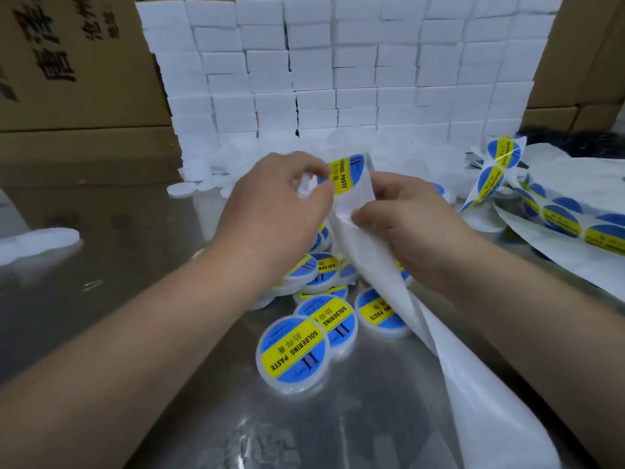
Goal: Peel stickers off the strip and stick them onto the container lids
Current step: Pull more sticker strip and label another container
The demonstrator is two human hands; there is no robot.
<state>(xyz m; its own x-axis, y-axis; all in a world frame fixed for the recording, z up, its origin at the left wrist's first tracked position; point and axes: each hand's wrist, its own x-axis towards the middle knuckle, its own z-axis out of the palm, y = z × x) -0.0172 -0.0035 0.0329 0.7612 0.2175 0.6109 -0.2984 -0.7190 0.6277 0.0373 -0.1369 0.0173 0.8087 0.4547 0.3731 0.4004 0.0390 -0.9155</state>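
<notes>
We are working in a packing workshop: cardboard cartons (67, 79) and stacked white boxes (338, 79) are lining our steel worktop (101, 316).

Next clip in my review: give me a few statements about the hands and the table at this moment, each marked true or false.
1. The left hand pinches a blue-and-yellow sticker. True.
2. The right hand lies flat on the table. False: it is raised and grips the white backing strip.
3. Labelled lids lie in a loose pile on the table below the hands. True.
4. The stacked boxes behind the work area are black. False: they are white.
5. The spare sticker strips lie at the person's left. False: they lie at the right.
</notes>
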